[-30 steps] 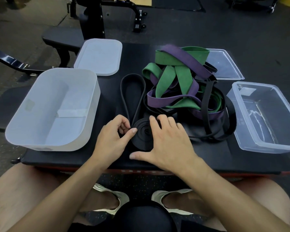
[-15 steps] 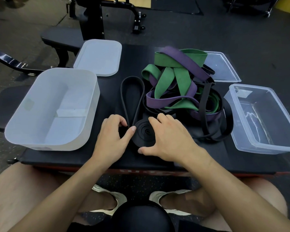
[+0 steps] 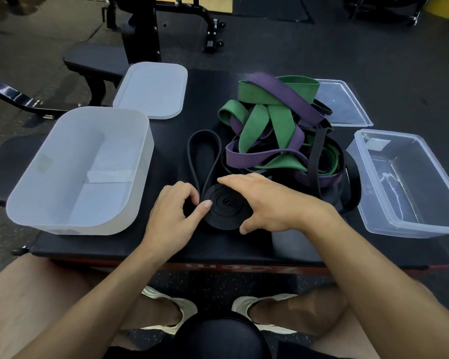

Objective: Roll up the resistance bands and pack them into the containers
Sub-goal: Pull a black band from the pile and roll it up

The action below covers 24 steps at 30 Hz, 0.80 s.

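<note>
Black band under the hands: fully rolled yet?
Partly rolled: black band is a flat coil between left hand and right hand; a long loop lies unrolled beyond.

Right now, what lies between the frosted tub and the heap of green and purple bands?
In the head view, the unrolled loop of the black band lies between the frosted tub and the heap.
</note>
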Each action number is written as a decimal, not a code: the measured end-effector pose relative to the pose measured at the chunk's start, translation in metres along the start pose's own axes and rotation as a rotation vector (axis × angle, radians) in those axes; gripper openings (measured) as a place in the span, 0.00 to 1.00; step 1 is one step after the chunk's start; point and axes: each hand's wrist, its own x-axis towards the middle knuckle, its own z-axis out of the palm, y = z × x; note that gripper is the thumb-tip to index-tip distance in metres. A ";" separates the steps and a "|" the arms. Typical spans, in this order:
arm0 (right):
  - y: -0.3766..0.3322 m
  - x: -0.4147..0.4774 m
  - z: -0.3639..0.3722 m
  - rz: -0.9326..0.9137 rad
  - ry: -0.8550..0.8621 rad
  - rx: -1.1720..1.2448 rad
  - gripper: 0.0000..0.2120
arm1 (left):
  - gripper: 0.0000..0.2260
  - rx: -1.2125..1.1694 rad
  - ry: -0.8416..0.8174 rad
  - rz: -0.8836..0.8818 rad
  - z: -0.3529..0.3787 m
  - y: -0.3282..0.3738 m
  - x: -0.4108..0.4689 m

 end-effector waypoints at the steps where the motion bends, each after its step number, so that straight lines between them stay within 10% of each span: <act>1: 0.002 0.001 0.002 -0.006 -0.006 0.020 0.53 | 0.11 -0.013 0.000 -0.003 0.000 0.000 0.001; 13: -0.023 -0.018 0.065 0.186 0.461 -0.161 0.52 | 0.12 -0.045 -0.014 -0.072 0.000 0.004 0.007; 24: -0.029 -0.004 0.057 0.257 0.480 -0.167 0.46 | 0.12 -0.051 -0.012 -0.087 0.000 0.004 0.007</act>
